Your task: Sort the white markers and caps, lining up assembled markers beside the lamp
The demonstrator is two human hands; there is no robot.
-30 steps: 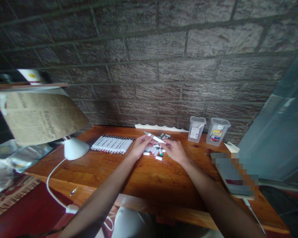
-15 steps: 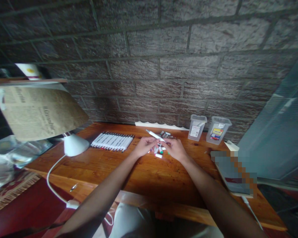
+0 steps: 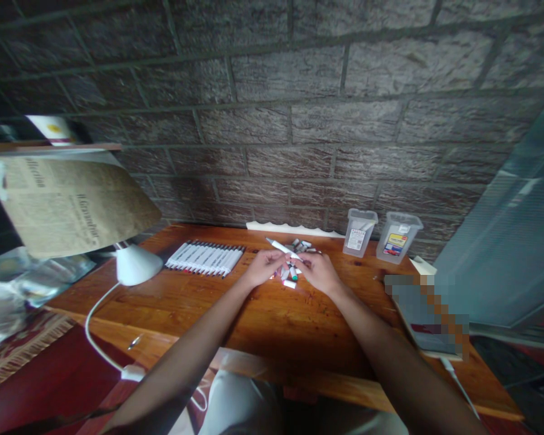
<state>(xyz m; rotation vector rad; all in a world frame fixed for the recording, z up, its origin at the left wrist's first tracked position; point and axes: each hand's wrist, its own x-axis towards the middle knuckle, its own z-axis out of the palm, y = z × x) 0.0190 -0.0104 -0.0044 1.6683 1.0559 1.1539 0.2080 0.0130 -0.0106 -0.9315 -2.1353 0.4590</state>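
Left hand and right hand barely shifted from a moment ago, close together above a loose heap of markers. A white marker in a narrow right-hand pinch, tip toward 10 o'clock; left hand's grip unclear. A neat row of markers at 9 o'clock.

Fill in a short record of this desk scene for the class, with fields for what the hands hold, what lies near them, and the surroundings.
Held: white marker, between the fingertips of the left hand and right hand
Beneath hands: loose markers
Left of hands: row of white markers, side by side
Right of hands: two clear plastic tubs
Surface: wooden desk
Lamp: white desk lamp
Backdrop: brick wall
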